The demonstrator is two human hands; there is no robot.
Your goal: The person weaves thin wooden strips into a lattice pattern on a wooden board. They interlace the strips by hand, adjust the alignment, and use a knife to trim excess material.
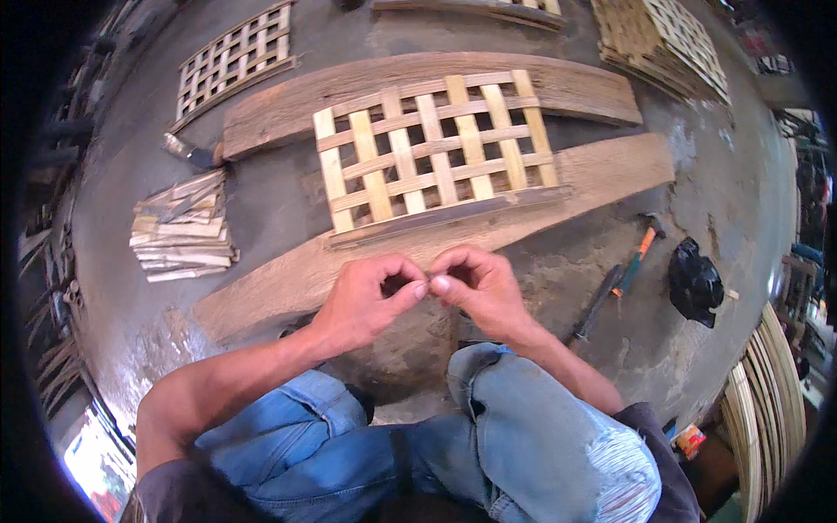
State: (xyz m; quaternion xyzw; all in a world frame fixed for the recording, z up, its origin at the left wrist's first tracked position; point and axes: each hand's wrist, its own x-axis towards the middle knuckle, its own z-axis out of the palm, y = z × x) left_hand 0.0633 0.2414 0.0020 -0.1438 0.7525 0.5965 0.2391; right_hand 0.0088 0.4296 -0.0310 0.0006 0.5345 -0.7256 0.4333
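Observation:
My left hand (370, 295) and my right hand (482, 292) meet in front of me, thumbs and forefingers pinched together at the tips. Whatever sits between those fingertips is too small to make out. Just beyond them lies a woven lattice panel (403, 165) of pale wooden strips, its near edge on a dark strip. The panel rests across two thick wooden planks, a near plank (602, 179) and a far plank (288, 109). Neither hand touches the panel.
To the left are a stack of short wood slats (181, 240) and a brush-like tool (189, 152). On the right lie a hammer (641, 253), a dark long tool (598, 302) and a black plastic bag (696, 283). More lattice panels (235, 61) lie farther off; bent strips (767, 410) stand lower right.

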